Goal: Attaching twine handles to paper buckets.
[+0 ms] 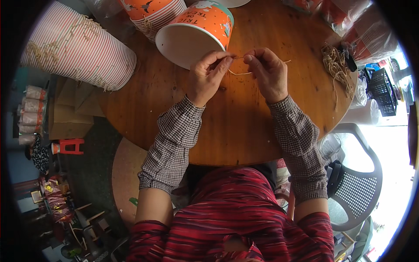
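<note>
Head view: both hands worked above a round wooden table (244, 126). Left hand (208, 76) and right hand (267, 72) each pinched one end of a short tan string (239, 73), fingertips closed on it; the string sagged in a small loop between them, just above the tabletop. An orange paper bucket (198, 32) lay on its side just beyond the left hand, open mouth toward the person. Stack of red-striped buckets (78, 48) lay far left. Bundle of tan strings (336, 65) rested near the right table edge.
</note>
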Available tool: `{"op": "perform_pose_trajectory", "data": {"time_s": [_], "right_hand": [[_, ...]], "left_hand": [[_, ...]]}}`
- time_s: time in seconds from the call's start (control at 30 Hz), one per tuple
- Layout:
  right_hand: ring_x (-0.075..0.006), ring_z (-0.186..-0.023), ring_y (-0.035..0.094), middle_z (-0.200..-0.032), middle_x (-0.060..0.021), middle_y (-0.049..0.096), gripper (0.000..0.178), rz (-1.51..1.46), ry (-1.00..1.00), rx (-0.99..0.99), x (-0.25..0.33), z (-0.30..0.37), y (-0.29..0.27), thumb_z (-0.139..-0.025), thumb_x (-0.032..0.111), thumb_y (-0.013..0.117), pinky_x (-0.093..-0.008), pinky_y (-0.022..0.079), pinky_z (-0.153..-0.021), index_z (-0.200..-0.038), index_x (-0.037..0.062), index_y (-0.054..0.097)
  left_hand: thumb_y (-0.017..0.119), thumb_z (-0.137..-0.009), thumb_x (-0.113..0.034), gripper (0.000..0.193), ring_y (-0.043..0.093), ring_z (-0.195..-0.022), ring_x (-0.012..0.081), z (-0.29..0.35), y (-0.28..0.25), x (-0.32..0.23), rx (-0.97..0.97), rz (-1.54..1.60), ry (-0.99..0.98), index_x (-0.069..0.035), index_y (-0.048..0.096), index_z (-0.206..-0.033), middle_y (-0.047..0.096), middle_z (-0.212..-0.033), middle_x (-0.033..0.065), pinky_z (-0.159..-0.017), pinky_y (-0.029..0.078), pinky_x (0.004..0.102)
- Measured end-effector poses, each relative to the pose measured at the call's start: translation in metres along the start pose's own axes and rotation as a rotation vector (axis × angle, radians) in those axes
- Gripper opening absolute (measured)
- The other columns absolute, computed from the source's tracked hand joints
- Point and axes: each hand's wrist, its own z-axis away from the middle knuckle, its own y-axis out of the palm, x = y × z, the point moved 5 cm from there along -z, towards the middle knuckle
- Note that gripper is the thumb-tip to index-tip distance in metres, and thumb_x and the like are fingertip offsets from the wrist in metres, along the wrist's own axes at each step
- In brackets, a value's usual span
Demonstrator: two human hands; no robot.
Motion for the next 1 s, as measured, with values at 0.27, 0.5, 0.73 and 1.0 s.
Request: {"op": "perform_pose_trajectory", "data": {"time_s": [0.27, 0.5, 0.73, 1.0], "right_hand": [[-0.0165, -0.065, 0.058, -0.081, -0.0071, 0.061, 0.010, 0.326, -0.306, -0.109, 0.022, 0.003, -0.001, -0.088, 0.012, 0.063, -0.0274, 0.046, -0.057, -0.089, 0.0029, 0.059], [-0.0190, -0.063, 0.056, -0.078, -0.0078, 0.059, 0.008, 0.352, -0.327, -0.129, 0.023, 0.005, -0.003, -0.088, 0.010, 0.061, -0.0281, 0.046, -0.055, -0.089, 0.0027, 0.057], [-0.0146, -0.057, 0.053, -0.075, -0.0065, 0.059, 0.006, 0.389, -0.454, -0.181, 0.031, 0.005, -0.005, -0.085, 0.007, 0.065, -0.0250, 0.044, -0.051, -0.085, 0.0029, 0.061], [-0.0123, -0.059, 0.056, -0.076, -0.0044, 0.062, 0.006, 0.286, -0.311, -0.209, 0.025, 0.000, -0.007, -0.081, 0.006, 0.067, -0.0229, 0.046, -0.051, -0.086, 0.0033, 0.064]], "left_hand": [[0.061, -0.090, -0.008, 0.012, 0.058, -0.069, 0.0041, 0.000, -0.003, 0.007, 0.023, 0.007, -0.020, 0.001, 0.060, -0.099, 0.063, -0.078, 0.0005, -0.061, 0.046, 0.0174], [0.063, -0.088, -0.005, 0.011, 0.058, -0.065, 0.0040, -0.001, -0.004, 0.004, 0.021, -0.117, 0.035, 0.000, 0.061, -0.098, 0.064, -0.079, 0.0004, -0.054, 0.045, 0.0187], [0.065, -0.084, -0.003, 0.009, 0.060, -0.062, 0.0082, 0.001, -0.003, -0.004, 0.000, -0.326, 0.118, -0.003, 0.064, -0.092, 0.066, -0.080, 0.0040, -0.052, 0.045, 0.0206], [0.068, -0.081, -0.004, 0.008, 0.060, -0.065, 0.0118, 0.001, 0.002, -0.008, 0.021, -0.342, 0.155, -0.002, 0.062, -0.087, 0.064, -0.080, 0.0054, -0.054, 0.047, 0.0245]]}}
